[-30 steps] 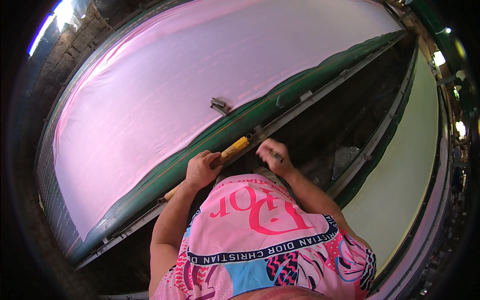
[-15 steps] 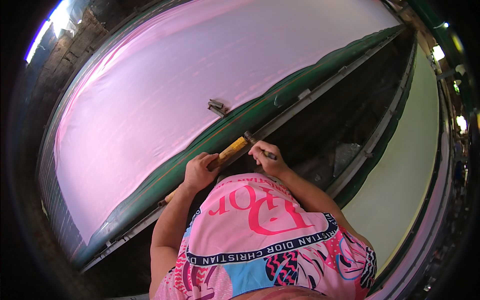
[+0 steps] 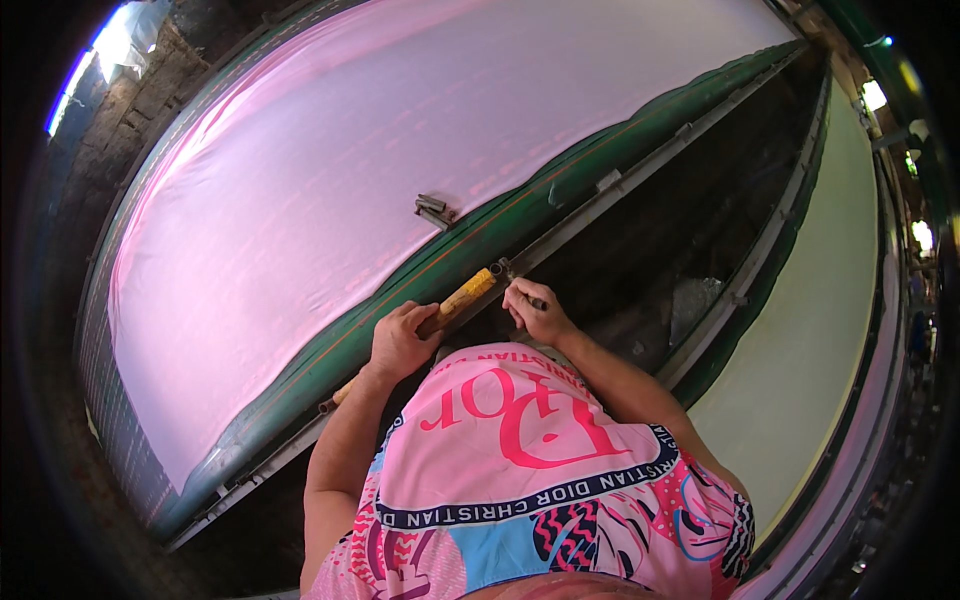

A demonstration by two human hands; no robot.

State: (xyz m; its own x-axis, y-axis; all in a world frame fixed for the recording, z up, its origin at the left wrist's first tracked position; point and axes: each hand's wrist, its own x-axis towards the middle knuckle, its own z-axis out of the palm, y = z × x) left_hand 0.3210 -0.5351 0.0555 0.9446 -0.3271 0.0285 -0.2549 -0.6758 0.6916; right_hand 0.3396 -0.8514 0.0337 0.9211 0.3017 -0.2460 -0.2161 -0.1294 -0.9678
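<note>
My left hand [image 3: 402, 338] is closed around a long yellow-and-brown bar [image 3: 466, 292], held slantwise along the near edge of the table. Beyond the wrist, the bar's lower end [image 3: 343, 392] shows; the hand and forearm cover its middle. My right hand [image 3: 535, 312] is closed around a small dark-handled tool [image 3: 539, 304], whose handle end sticks out past the fingers. A small metal head or fitting [image 3: 501, 268] sits at the bar's upper end, right by my right fingers. I cannot make out exactly what kind of tool it is.
On the long green-edged table [image 3: 446, 262] in front lies pale pink cloth [image 3: 300, 220], with a small metal clamp-like piece [image 3: 434, 211] near its edge. A metal rail [image 3: 610, 190] runs along the table. A second table with pale yellow-green cloth [image 3: 800, 370] stands right, across a dark gap.
My right hand and its tool have shifted slightly at the bar's upper end, and the tool's dark head has turned or moved there. My left hand keeps its hold on the bar.
</note>
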